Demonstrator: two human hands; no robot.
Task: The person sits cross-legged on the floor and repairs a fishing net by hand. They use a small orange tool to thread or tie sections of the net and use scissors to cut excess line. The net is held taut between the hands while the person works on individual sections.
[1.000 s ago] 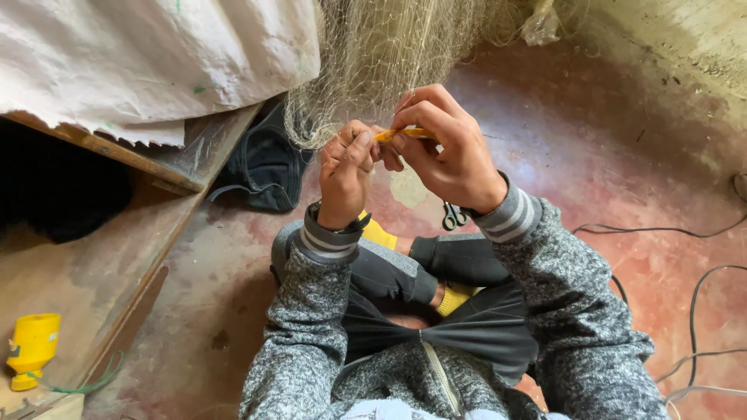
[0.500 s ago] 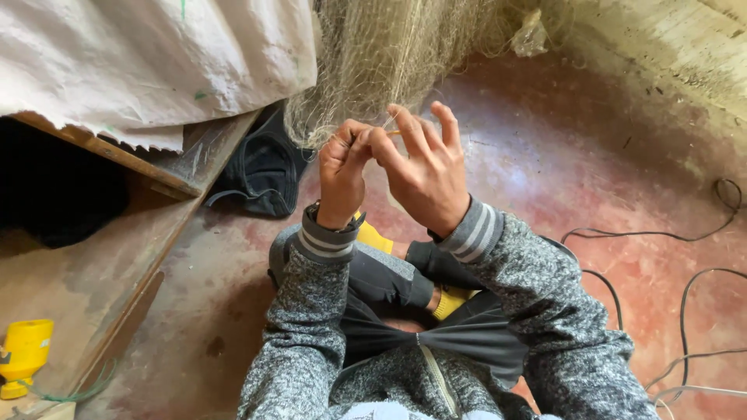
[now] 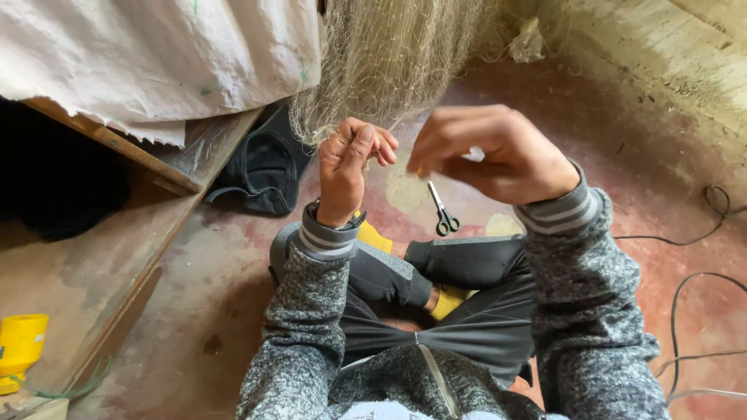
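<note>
The left hand (image 3: 352, 167) has its fingers closed on the lower edge of a pale fishing net (image 3: 389, 62) hanging in front. The right hand (image 3: 490, 155), fingers curled, pinches something small and yellow beside it, blurred. Scissors (image 3: 442, 211) lie on the floor below.

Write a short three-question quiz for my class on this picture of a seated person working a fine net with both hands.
1. True or false: the left hand pinches the fine pale mesh net that hangs down in front.
2. Where do the small grey metal scissors lie? A) in the right hand B) on the reddish concrete floor C) on the wooden plank
3. Fill in: the plastic object at the lower left edge is coloured ____.

Key: 1 true; 2 B; 3 yellow.
</note>
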